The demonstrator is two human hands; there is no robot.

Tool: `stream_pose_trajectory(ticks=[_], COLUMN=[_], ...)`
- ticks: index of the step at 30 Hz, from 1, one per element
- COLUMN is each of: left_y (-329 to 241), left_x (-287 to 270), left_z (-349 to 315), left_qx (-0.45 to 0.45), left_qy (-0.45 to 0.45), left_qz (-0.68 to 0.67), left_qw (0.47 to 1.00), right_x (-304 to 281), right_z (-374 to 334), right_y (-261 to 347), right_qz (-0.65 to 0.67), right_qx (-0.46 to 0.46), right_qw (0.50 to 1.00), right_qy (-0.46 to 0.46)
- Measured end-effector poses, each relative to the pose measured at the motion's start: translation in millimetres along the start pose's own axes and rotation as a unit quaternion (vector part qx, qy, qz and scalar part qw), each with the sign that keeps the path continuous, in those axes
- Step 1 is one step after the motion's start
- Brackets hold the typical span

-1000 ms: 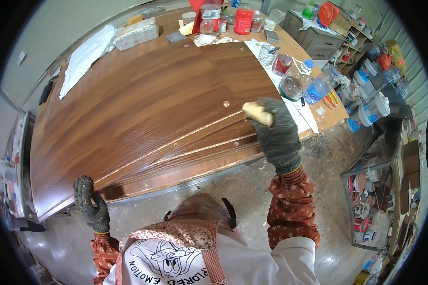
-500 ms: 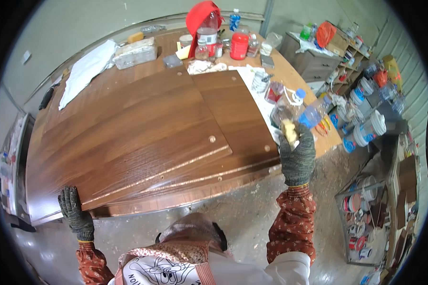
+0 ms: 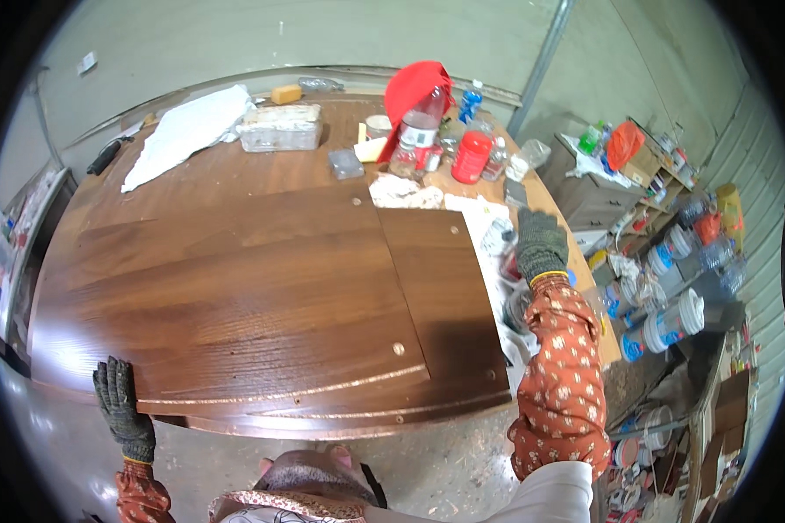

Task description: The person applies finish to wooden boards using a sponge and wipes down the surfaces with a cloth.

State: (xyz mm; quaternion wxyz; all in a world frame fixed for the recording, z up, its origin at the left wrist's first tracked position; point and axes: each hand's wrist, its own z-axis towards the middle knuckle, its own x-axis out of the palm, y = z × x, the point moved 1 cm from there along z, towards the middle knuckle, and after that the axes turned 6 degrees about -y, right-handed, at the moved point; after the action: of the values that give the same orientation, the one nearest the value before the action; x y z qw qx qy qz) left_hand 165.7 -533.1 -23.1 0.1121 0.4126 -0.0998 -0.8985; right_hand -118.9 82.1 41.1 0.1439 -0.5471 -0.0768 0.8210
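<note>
My left hand (image 3: 122, 408), in a dark knit glove, lies open at the near left edge of a brown wood-grain panel (image 3: 262, 288), fingers stretched out. Over the right side of the table, my right hand (image 3: 542, 244) wears a matching glove and shows its back. Its fingers point away and bend downward; whatever is under them is hidden. Just left of it stand a dark red jar (image 3: 508, 264) and a grey-white container (image 3: 497, 235). A clear jar (image 3: 517, 311) is partly behind my right sleeve. A narrower brown panel (image 3: 445, 296) lies at the first panel's right.
Toward the back stand a red-draped bottle (image 3: 420, 118), a red jar (image 3: 472, 157), a blue bottle (image 3: 471, 102) and a whitish box (image 3: 281, 129). White cloth (image 3: 187, 131) lies at the back left. Several buckets (image 3: 672, 322) and a cabinet (image 3: 597, 196) are at the right.
My right hand has moved farther over the table, past the clear jar. The yellowish sponge it held is out of sight. My left hand stays at the panel's edge; the view has shifted.
</note>
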Motion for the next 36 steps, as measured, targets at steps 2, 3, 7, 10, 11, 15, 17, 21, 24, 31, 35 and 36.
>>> stream_pose_trajectory(ticks=[2, 3, 7, 10, 11, 15, 17, 21, 24, 31, 35, 36], left_y=[-1, -2, -6, -14, -11, -11, -12, -4, 4, 9, 11, 8], left_x=[-2, -3, -8, -14, -18, -21, -24, -23, -18, -31, -27, -21], left_z=[-2, -4, -1, 8, 6, 5, 14, 14, 14, 2, 0, 0], left_qx=[-0.011, -0.015, -0.026, -0.035, -0.05, -0.102, -0.057, -0.057, -0.063, -0.066, -0.059, -0.108], left_qy=[-0.002, 0.002, 0.027, 0.043, 0.041, 0.081, 0.084, 0.06, 0.054, 0.092, 0.063, -0.011], left_qz=[0.017, 0.029, 0.03, 0.006, 0.019, 0.039, -0.006, -0.006, -0.048, -0.091, -0.319, -0.461], left_qw=[1.0, 0.999, 0.999, 0.998, 0.998, 0.991, 0.995, 0.996, 0.995, 0.989, 0.944, 0.881], right_x=[13, 12, -12, 24, 21, 114, 150, 159, 122, -63, -200, -225], right_z=[20, 27, 76, 131, 144, 191, 206, 199, 197, 189, 85, 51], right_y=[10, 21, 66, 110, 134, 162, 167, 168, 140, 116, 185, 207], right_qz=[-0.023, -0.018, 0.115, 0.163, 0.14, 0.181, 0.145, 0.087, 0.143, 0.698, 0.728, 0.708], right_qx=[0.037, 0.06, -0.096, -0.145, -0.158, -0.234, -0.229, -0.198, -0.149, -0.102, -0.217, -0.255], right_qw=[0.99, 0.983, 0.983, 0.965, 0.96, 0.926, 0.93, 0.961, 0.976, 0.707, 0.643, 0.648], right_qy=[0.137, 0.171, 0.108, 0.143, 0.183, 0.234, 0.246, 0.171, 0.073, -0.056, -0.1, -0.115])
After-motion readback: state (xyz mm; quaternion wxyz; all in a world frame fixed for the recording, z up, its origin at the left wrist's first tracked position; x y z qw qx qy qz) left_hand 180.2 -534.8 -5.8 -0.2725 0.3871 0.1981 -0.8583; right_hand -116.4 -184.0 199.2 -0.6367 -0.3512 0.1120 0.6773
